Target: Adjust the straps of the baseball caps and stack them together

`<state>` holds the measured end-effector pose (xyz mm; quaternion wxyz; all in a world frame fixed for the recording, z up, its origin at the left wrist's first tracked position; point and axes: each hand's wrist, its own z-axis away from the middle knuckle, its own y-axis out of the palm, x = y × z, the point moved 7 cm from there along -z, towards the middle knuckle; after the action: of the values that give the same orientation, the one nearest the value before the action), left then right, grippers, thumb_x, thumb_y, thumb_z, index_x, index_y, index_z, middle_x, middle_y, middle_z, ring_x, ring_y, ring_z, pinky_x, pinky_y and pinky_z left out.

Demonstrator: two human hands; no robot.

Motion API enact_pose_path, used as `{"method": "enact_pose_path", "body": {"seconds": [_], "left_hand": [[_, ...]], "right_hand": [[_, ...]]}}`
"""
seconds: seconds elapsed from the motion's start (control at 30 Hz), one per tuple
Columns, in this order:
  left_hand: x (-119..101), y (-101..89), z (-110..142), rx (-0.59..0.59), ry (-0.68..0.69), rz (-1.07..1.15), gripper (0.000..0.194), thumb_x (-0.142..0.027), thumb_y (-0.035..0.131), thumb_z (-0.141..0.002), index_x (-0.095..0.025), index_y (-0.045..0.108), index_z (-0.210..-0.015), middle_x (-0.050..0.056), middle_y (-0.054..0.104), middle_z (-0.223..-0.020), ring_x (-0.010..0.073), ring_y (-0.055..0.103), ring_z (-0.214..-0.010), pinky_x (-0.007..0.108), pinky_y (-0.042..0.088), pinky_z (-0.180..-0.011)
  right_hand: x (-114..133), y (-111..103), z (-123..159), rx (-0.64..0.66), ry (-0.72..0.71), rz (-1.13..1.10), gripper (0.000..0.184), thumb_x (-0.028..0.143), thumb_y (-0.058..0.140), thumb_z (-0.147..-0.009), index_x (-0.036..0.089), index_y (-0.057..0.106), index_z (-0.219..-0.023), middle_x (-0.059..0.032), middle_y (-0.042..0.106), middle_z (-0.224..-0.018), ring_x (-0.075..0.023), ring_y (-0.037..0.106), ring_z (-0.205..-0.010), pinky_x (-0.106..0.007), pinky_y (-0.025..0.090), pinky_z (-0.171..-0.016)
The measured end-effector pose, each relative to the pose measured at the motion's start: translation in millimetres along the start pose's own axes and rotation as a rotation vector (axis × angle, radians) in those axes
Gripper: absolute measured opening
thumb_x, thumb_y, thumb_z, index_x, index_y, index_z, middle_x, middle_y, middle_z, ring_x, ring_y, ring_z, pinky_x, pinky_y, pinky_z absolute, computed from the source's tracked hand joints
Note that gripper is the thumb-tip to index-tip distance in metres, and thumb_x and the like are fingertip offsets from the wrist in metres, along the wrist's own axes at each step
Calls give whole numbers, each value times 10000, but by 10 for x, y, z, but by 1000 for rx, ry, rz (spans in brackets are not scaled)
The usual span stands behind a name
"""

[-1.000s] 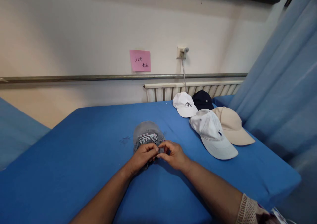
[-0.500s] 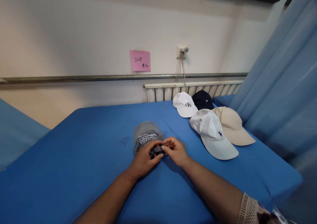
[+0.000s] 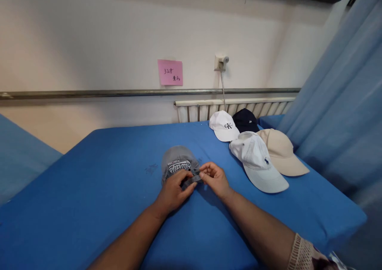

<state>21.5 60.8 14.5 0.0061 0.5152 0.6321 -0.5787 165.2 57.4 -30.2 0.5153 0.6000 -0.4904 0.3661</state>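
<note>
A grey baseball cap (image 3: pixel 179 154) with white lettering lies on the blue-covered bed, its brim pointing away from me. At the cap's near edge is a dark adjustment strap (image 3: pixel 194 179). My left hand (image 3: pixel 176 190) grips the strap and cap edge between thumb and fingers. On the other side, my right hand (image 3: pixel 215 179) pinches the strap's right end between thumb and forefinger. My fingers partly cover the strap, so any buckle on it is hidden.
To the right sit a white cap (image 3: pixel 223 125), a navy cap (image 3: pixel 245 120), a pale cap with a small horse logo (image 3: pixel 258 162) and a beige cap (image 3: pixel 279 148). Behind the blue bed cover (image 3: pixel 89 190) are a radiator (image 3: pixel 203 111) and a metal rail (image 3: pixel 119 94). A blue curtain (image 3: pixel 337 83) hangs at right.
My right hand has shifted slightly right, away from the left, and more of the strap shows stretched between them. The left hand keeps its place on the cap.
</note>
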Motion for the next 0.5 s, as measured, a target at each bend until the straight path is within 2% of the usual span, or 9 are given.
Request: {"method": "enact_pose_path", "body": {"seconds": [0.27, 0.5], "left_hand": [[16, -25, -9, -35, -56, 36, 111, -285, 599, -853, -204, 602, -928, 13, 661, -844, 165, 601, -747, 295, 467, -697], [-22, -34, -24, -43, -48, 123, 202, -259, 584, -856, -210, 644, -1042, 57, 701, -994, 202, 643, -910, 340, 486, -843]], "right_hand": [[23, -22, 9, 36, -1, -31, 223, 386, 695, -764, 187, 615, -826, 58, 518, -520, -86, 451, -457, -211, 349, -467], [64, -4, 37, 71, 8, -25, 252, 436, 688, -774, 200, 611, -812, 51, 527, -533, -95, 464, -454, -226, 381, -472]]}}
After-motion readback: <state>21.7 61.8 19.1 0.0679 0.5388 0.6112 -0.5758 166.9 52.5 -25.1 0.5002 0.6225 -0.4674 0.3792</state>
